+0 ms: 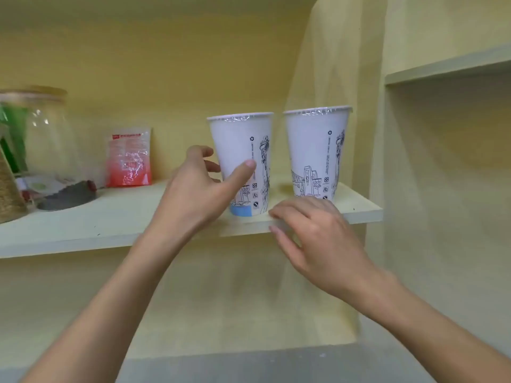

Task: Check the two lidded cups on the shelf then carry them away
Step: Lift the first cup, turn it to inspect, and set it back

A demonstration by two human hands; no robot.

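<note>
Two sealed cups upright on shelf (110, 228). Left hand (199, 189) wraps left cup (240, 161), thumb across front. Right hand (318, 233) open, empty, below right cup (315, 150).

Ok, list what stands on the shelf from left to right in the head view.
Glass jar → red packet → left cup, with the left hand around it → right cup, with the right hand just in front of its base.
</note>
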